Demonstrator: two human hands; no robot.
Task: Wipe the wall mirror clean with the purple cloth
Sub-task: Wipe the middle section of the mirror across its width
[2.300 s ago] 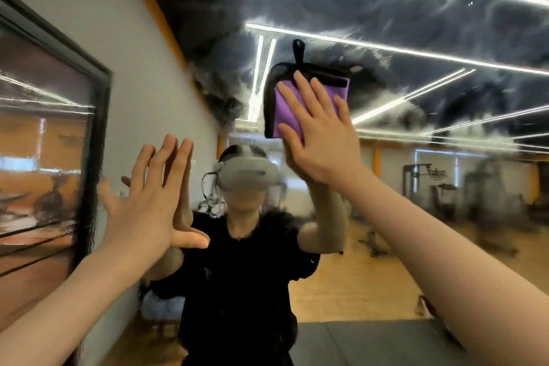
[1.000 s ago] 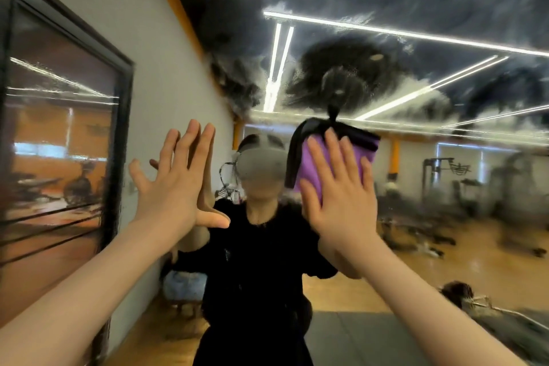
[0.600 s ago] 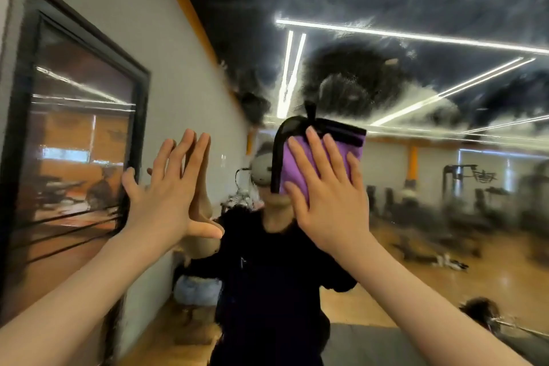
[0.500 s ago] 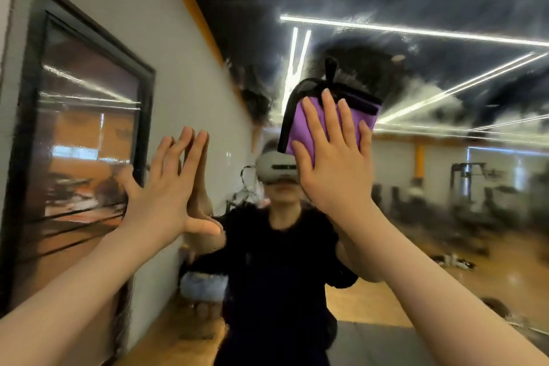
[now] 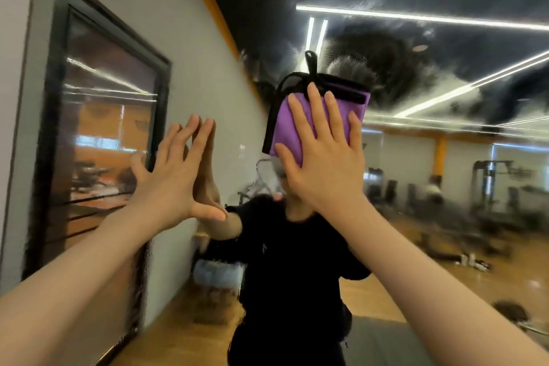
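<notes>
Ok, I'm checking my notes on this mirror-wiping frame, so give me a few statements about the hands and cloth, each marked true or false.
1. The right hand presses the purple cloth flat against the wall mirror. True.
2. The left hand holds a spray bottle. False: it holds nothing and its straight fingers rest on the glass.
3. The cloth has black edging. True.
4. The cloth is crumpled inside a fist. False: the fingers lie spread over it.

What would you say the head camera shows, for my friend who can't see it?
A right hand presses a purple cloth flat against a big wall mirror. The left hand rests open on the glass beside it, and a blurry gym shows in the reflection.
</notes>
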